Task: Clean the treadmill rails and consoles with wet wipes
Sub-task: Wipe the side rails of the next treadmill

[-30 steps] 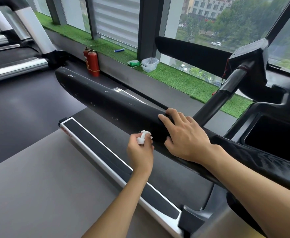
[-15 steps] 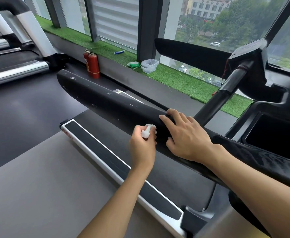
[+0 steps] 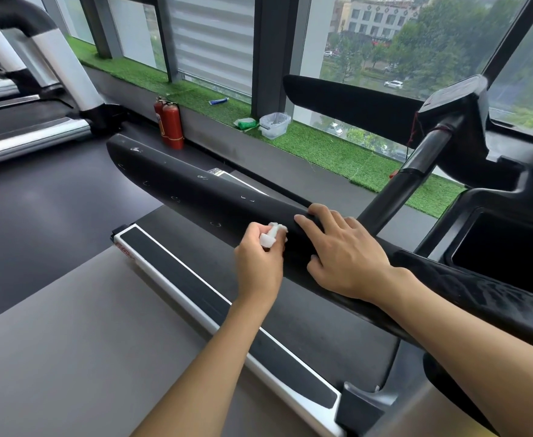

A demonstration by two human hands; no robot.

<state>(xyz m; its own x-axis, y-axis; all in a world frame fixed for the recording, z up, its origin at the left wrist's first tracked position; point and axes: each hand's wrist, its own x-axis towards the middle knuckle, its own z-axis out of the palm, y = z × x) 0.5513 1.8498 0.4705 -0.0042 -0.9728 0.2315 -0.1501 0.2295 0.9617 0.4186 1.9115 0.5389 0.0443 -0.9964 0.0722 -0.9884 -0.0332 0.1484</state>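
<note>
Left hand (image 3: 258,263) is pinching balled wet wipe (image 3: 271,236) against black rail (image 3: 195,197), frame centre. Right hand (image 3: 344,257) is lying flat on rail, fingers relaxed, blocking wipe's right. Fire extinguishers (image 3: 172,126) and plastic tub (image 3: 274,125) are sitting upper centre. Wipe is sitting slightly higher than earlier.

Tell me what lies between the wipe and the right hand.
Only a short bare stretch of rail lies between the wipe, held by the left hand, and the right hand resting on it. The head view shows this.
</note>
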